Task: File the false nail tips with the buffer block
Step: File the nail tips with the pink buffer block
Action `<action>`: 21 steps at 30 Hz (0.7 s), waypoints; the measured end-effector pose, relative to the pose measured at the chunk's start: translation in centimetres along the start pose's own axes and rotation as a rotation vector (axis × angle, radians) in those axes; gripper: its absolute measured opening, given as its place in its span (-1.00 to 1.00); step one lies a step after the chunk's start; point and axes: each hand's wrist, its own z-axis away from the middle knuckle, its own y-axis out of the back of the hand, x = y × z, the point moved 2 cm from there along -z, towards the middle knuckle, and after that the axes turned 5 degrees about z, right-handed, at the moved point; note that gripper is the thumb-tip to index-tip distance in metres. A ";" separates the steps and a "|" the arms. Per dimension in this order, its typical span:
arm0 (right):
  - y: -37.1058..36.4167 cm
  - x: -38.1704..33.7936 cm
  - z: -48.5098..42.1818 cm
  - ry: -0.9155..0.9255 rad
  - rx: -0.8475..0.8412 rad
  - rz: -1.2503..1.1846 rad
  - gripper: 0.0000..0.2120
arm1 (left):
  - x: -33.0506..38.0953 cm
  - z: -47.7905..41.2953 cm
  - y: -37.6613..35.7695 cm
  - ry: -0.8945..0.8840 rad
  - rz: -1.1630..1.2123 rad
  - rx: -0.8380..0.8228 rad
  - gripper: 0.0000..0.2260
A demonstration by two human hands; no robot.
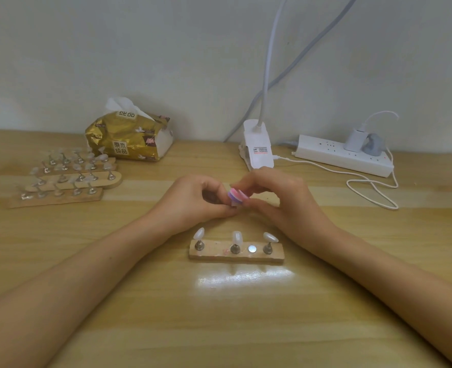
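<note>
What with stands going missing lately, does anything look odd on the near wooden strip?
The pale wooden strip holds three pearly nail tips on metal stands, but one round silver magnet sits bare between the middle and right stands; the right tip leans sideways.

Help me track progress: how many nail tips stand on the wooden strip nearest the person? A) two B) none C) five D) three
D: three nail tips stand on that wooden strip, with one bare magnet between two of them.

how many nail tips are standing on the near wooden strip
3: left tip, middle tip and right tip on the strip. Another may be hidden in the left hand, under the buffer block.
</note>
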 end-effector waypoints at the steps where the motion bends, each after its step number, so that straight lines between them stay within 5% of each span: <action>1: 0.1 0.2 0.0 -0.021 -0.008 -0.003 -0.91 | 0.0 0.0 0.0 0.006 -0.003 0.003 -0.91; 21: 0.0 -0.3 0.2 0.028 -0.010 0.060 -0.88 | 0.1 0.0 0.0 -0.007 0.021 -0.014 -0.90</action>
